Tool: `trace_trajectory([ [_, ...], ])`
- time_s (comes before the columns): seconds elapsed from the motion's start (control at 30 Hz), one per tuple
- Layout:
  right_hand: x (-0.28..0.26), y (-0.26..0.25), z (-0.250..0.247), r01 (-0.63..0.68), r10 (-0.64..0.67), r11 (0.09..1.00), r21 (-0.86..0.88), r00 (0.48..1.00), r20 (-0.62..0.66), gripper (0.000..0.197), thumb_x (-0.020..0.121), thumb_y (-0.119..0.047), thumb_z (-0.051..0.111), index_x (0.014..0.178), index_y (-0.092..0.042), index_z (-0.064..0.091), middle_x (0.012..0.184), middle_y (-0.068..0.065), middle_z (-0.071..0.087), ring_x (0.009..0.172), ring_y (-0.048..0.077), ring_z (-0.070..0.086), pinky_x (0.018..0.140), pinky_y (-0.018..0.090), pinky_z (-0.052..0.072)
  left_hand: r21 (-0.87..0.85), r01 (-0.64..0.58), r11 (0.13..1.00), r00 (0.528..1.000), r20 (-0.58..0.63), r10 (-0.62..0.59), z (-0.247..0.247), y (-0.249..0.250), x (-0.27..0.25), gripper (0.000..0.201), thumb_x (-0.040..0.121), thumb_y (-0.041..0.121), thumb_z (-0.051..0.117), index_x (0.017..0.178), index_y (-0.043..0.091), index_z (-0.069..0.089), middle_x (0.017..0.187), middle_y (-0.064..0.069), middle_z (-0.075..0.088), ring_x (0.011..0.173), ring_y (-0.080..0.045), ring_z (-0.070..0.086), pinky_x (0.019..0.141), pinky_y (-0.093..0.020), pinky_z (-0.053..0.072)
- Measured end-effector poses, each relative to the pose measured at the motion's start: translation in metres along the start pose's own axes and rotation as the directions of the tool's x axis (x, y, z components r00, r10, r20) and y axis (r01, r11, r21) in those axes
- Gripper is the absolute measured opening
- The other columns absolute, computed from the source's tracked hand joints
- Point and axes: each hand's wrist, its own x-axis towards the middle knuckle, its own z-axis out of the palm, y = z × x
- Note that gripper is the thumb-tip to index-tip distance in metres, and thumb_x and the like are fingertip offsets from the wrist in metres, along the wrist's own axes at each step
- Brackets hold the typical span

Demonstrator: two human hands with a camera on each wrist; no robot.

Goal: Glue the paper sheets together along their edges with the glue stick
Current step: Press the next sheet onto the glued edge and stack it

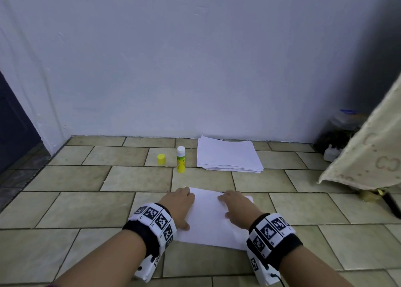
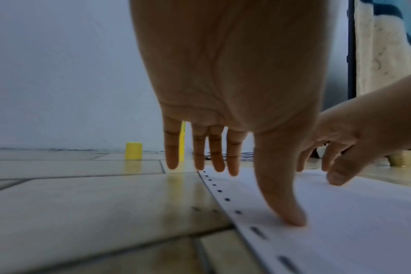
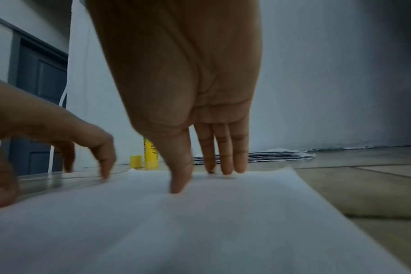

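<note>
Head view shows two flat, straight-fingered hands, left hand (image 1: 178,204) and right hand (image 1: 238,206), pressing one paper sheet (image 1: 211,218) on the tiled floor (image 1: 76,210), beyond it one upright uncapped glue stick (image 1: 180,159), one yellow cap (image 1: 161,159), one paper stack (image 1: 229,156).

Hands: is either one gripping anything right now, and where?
Nothing is gripped. The left hand and right hand rest with straight fingers on the paper sheet; the glue stick stands untouched.

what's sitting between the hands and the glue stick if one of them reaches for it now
Nothing visible. The uncapped yellow glue stick stands upright on bare tiled floor beyond the flat white paper sheet that the left hand and right hand press. Its small yellow cap stands to its left, the white paper stack to its right.
</note>
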Motion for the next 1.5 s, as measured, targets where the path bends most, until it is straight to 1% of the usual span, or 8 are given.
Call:
trace_trajectory([
  [0.13,-0.009,0.0,0.01,0.061,-0.063,0.998,0.019,0.978,0.2,0.094,0.09,-0.051,0.055,0.153,-0.012,-0.003,0.161,0.002,-0.01,0.148,0.015,-0.003,0.119,0.04,0.005,-0.012,-0.018,1.0,0.989,0.148,0.02,0.013,-0.014,0.008,0.103,0.087,0.056,0.058,0.154,0.012,-0.006,0.161,0.002,-0.013,0.148,-0.014,-0.006,0.119,-0.049,0.009],
  [0.33,-0.017,0.04,0.007,0.006,-0.007,1.0,0.005,0.971,0.238,0.106,0.083,-0.063,0.056,0.152,-0.022,-0.013,0.159,-0.002,-0.018,0.147,0.013,-0.009,0.118,0.047,-0.002,0.052,0.003,0.999,0.976,0.219,-0.014,0.02,-0.025,0.013,0.11,0.085,0.066,0.051,0.151,0.011,-0.017,0.158,0.001,-0.024,0.148,-0.014,-0.003,0.117,-0.056,0.006],
  [0.73,-0.016,0.052,-0.012,-0.124,0.105,0.984,0.128,0.984,0.142,0.125,0.063,-0.053,0.082,0.151,-0.016,0.0,0.155,0.0,0.019,0.141,0.024,0.025,0.118,0.045,0.016,0.104,0.09,0.99,0.978,0.179,-0.108,0.023,-0.033,0.014,0.114,0.082,0.073,0.046,0.15,0.007,-0.017,0.159,-0.005,-0.022,0.147,-0.017,-0.016,0.116,-0.057,0.001],
  [0.97,-0.023,0.044,-0.019,-0.143,0.12,0.977,0.161,0.982,0.145,0.129,0.066,-0.047,0.082,0.152,-0.016,-0.008,0.159,0.003,0.017,0.146,0.026,0.013,0.118,0.04,0.006,-0.01,0.048,0.999,0.967,0.252,-0.044,0.026,-0.047,0.014,0.147,0.056,0.081,0.064,0.146,0.01,-0.028,0.155,0.002,-0.033,0.145,-0.013,-0.02,0.116,-0.059,0.002],
  [1.13,-0.021,0.048,-0.017,-0.101,0.088,0.932,0.349,0.995,0.053,0.129,0.055,-0.036,0.09,0.152,-0.028,0.005,0.143,-0.002,0.04,0.133,0.022,0.036,0.108,0.035,0.033,-0.041,0.044,0.998,0.976,0.213,-0.035,0.028,-0.045,0.011,0.138,0.067,0.071,0.068,0.147,0.011,-0.027,0.154,0.002,-0.033,0.145,-0.013,-0.022,0.116,-0.058,0.0],
  [1.27,-0.024,0.055,-0.015,-0.042,0.188,0.702,0.711,0.974,-0.129,0.094,0.057,-0.018,0.091,0.134,-0.034,0.04,0.127,-0.001,0.045,0.107,0.02,0.056,0.085,0.027,0.05,-0.048,0.05,0.998,0.976,0.214,-0.039,0.027,-0.044,0.01,0.139,0.067,0.069,0.069,0.147,0.009,-0.026,0.155,0.0,-0.032,0.145,-0.013,-0.023,0.116,-0.058,0.0],
  [1.4,-0.026,0.054,-0.004,-0.103,0.198,0.705,0.702,0.979,-0.055,0.036,0.065,-0.006,0.084,0.089,-0.029,0.068,0.109,-0.001,0.063,0.096,0.016,0.06,0.08,0.024,0.049,-0.044,0.063,0.997,0.974,0.22,-0.052,0.027,-0.041,0.009,0.138,0.068,0.068,0.07,0.146,0.007,-0.027,0.154,-0.003,-0.034,0.145,-0.015,-0.023,0.117,-0.057,0.0],
  [1.5,-0.026,0.059,-0.009,-0.094,0.139,0.682,0.726,0.99,-0.002,0.028,0.072,0.001,0.076,0.076,-0.026,0.073,0.095,-0.001,0.069,0.09,0.017,0.064,0.074,0.02,0.05,-0.054,0.064,0.996,0.974,0.221,-0.051,0.027,-0.042,0.01,0.139,0.068,0.068,0.07,0.146,0.006,-0.027,0.154,-0.004,-0.033,0.144,-0.017,-0.024,0.116,-0.057,0.0],
])
